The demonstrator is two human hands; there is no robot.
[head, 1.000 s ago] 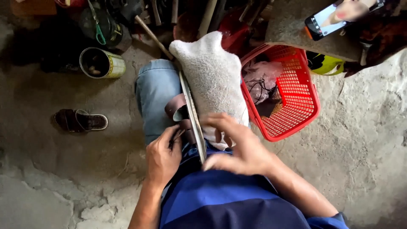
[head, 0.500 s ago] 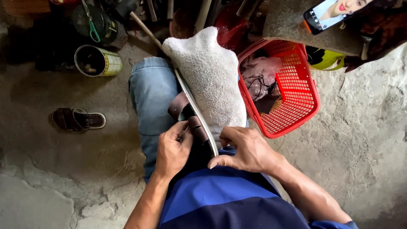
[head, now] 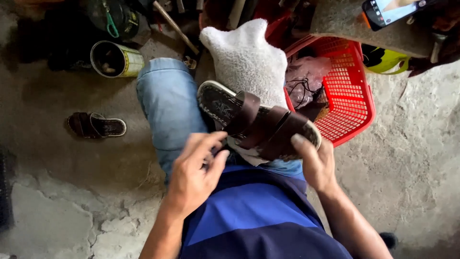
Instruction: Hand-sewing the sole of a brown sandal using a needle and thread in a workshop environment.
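I have the brown sandal (head: pixel 258 122) lying strap-side up across the lap, resting on the white towel (head: pixel 247 60) that pads the right knee; half a second ago it stood on edge, showing me only the thin line of its sole, so it has been rolled flat and its upper face now lies open to view. Its three broad straps look like smooth dark leather, glossy where the light catches, and the sole is a long oval with a pale rim around the edge. The right hand (head: pixel 314 160) cups the near end of the sandal from below, thumb up against the sole's rim, so that grip is closed on the sandal. The left hand (head: pixel 194 172) hovers just beside the sandal's near left edge with fingers curled and pinched together; I cannot tell whether they hold something small. The towel under the sandal is nubbly terry cloth, bunched to a point at its far end. Right of the sandal stands a red plastic basket (head: pixel 352 103) with a mesh wall, holding crumpled bags and cord. Left of the sandal, past the denim knee, a matching sandal (head: pixel 96 125) lies on the rough concrete floor (head: pixel 57 206), and beyond it an open tin can (head: pixel 116 59).
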